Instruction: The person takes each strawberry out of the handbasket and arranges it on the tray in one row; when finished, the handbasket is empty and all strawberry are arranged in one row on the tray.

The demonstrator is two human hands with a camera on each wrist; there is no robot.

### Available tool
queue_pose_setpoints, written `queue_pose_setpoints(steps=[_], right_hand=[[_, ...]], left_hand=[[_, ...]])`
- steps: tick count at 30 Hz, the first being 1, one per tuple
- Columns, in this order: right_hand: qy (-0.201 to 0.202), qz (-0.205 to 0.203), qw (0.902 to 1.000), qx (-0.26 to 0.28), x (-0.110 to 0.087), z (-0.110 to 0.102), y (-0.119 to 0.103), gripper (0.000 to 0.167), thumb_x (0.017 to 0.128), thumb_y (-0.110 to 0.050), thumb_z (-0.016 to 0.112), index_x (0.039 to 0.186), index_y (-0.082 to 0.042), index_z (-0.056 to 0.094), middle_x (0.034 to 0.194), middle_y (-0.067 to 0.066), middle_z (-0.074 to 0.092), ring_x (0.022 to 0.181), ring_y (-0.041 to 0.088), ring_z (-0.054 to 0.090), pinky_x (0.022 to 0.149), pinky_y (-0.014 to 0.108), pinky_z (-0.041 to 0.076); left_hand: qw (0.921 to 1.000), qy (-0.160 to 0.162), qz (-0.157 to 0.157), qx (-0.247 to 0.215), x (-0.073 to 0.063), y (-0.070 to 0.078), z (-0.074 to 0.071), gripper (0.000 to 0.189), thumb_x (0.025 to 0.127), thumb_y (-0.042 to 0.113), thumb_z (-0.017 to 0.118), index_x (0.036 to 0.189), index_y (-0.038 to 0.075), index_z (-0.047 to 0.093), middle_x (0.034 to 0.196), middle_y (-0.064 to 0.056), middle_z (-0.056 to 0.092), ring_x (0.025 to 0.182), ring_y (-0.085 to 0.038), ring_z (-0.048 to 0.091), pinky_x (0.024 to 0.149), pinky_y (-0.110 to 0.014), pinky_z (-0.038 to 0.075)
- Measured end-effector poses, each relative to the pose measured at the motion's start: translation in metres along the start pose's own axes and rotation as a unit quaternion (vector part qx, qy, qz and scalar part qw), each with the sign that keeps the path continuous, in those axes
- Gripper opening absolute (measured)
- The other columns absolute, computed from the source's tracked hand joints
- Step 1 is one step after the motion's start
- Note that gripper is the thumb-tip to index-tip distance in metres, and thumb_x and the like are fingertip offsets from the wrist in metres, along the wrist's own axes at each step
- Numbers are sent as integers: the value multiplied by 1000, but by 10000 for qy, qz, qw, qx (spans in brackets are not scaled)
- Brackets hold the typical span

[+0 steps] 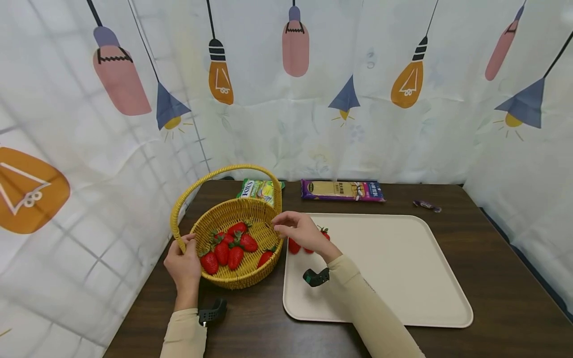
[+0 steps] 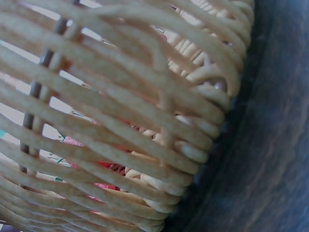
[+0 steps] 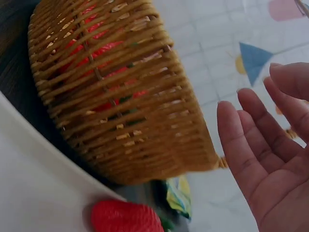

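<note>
One bare left hand [image 1: 183, 264] grips the left side of the round, yellow woven basket [image 1: 237, 282]. Inside it, my feed shows red strawberries [image 1: 236, 257] with green leaves. The bare right hand [image 1: 303, 233] hangs by the basket's right rim, fingers loose, holding nothing; I spot more red strawberries [image 1: 293, 246] beside it on the cream rectangular tray [image 1: 380, 268].

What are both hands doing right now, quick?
Left hand: holding the yellow basket at its edge.
Right hand: open, holding nothing, by the basket's other side.
</note>
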State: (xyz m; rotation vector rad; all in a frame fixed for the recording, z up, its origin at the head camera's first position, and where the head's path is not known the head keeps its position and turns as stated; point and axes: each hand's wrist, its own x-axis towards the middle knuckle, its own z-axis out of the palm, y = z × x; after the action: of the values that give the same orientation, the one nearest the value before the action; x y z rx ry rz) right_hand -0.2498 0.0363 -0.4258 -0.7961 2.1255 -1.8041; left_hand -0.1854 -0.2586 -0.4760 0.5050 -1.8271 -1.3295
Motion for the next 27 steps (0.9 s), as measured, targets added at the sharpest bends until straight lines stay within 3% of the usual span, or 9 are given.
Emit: queue_pose_setpoints(steps=[2,4,8,12,19,24,27], right_hand=[[-152,-62,9999,37,8,6,2,27,97,-13,61,120,2,63,117,20,64,102,45,61,88,55,49],[-336,-95,9994,-32,16,10,4,27,96,-15,62,119,0,64,115,16,66,102,39,63,89,52,50],[-815,-90,9956,-450,28,18,3,28,95,-16,63,119,-3,66,114,11,67,100,19,65,88,37,52],[-1512,-68,9827,-1071,43,22,1,31,94,-19,65,121,-5,66,116,7,68,100,7,62,87,25,50],[-2757,225,9524,-1284,69,23,-2,34,93,-17,66,124,-3,64,123,13,65,107,15,61,87,26,50],[-3145,455,9399,-1250,76,24,1,32,93,-15,66,123,-3,65,123,11,65,108,14,61,89,26,49],[-3189,475,9376,-1301,77,26,2,31,92,-16,67,121,-4,66,120,10,66,105,11,62,89,25,49]], left_hand=[[10000,-23,6,20,0,0,0,18,94,11,56,86,-2,63,101,-13,71,76,-4,54,63,-22,36],[10000,-34,4,12,0,0,-1,18,95,11,56,86,-2,64,101,-13,71,77,-4,54,64,-22,36],[10000,-23,-37,-19,0,-1,-2,17,94,11,56,85,-2,63,100,-12,71,77,-4,54,64,-22,36],[10000,-24,-53,-17,0,-1,-3,17,94,11,56,85,-1,64,99,-12,71,74,-5,53,63,-22,36],[9999,-44,-96,-62,0,1,-2,18,95,12,56,87,-3,63,101,-14,70,81,-3,56,67,-22,38],[9999,-24,-136,-52,-1,1,-1,17,94,11,56,86,-2,64,100,-11,71,80,-2,56,66,-22,38],[9999,81,-81,27,0,1,0,16,93,11,57,84,-1,65,98,-7,72,78,-2,56,65,-22,37]])
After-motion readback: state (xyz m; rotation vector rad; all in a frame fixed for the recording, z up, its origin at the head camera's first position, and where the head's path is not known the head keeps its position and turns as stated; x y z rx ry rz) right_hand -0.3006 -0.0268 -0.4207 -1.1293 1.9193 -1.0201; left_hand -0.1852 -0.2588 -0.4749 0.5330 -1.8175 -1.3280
